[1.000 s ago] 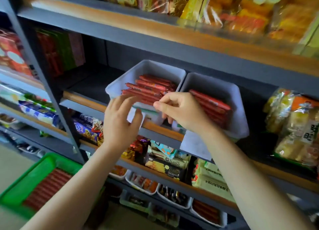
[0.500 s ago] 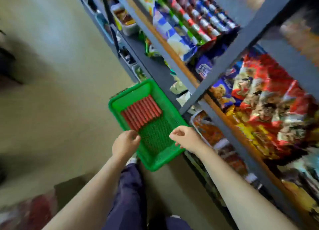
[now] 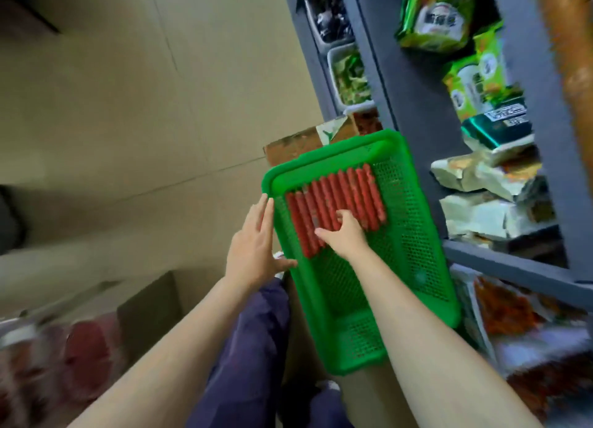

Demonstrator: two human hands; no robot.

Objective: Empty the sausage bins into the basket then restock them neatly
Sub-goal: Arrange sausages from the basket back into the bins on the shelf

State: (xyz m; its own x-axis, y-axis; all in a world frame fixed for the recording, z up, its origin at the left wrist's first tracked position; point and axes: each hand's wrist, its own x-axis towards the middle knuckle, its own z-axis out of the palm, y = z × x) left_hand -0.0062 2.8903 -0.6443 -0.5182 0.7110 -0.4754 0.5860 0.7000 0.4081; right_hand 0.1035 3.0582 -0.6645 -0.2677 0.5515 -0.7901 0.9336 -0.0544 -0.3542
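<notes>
Sausages [image 3: 333, 203] lie in one tidy row at the far end of the green basket [image 3: 417, 235], probably light, slick-wrapped sticks, best gathered several together across their middles. The right hand [image 3: 345, 235] curls onto the row; the left hand [image 3: 253, 244] rests flat-fingered against the basket's left rim.

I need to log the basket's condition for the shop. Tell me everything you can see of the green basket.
The green basket is a shallow rectangular tray of what looks like plastic, with a solid raised rim and a perforated mesh floor. It sits low beside the grey shelving. A tidy row of red sausages lies side by side across its far half; the near half is bare. The left hand rests flat against its left rim, and the right hand reaches inside onto the sausages.
</notes>
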